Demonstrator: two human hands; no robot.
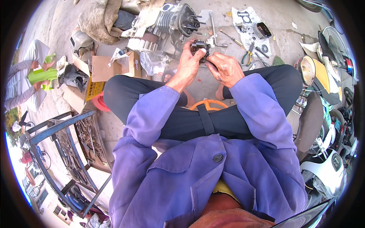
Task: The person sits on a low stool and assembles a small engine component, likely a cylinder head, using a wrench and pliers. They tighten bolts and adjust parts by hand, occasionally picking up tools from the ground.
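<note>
Up in front of my knees, my left hand (187, 65) is closed round a small dark metal engine part (199, 46), its thumb pressed along the top. My right hand (226, 69) has curled fingers pinched at the part's lower right edge; what exactly they grip there is hidden. Just beyond lies a partly stripped engine (169, 21) with cooling fins and studs sticking out to the right. An L-shaped wrench (213, 29) lies on the ground beside it. To the right are a screwdriver (232, 38) and pliers with green and yellow handles (248, 54).
A gasket (243, 16) and a black cylindrical part (262, 30) rest on a white sheet. Cardboard boxes (104, 68) and a clear plastic bag (152, 62) are at left, near a blue metal frame (45, 135). Motorcycle parts (323, 169) crowd the right. Another person (23, 81) is far left.
</note>
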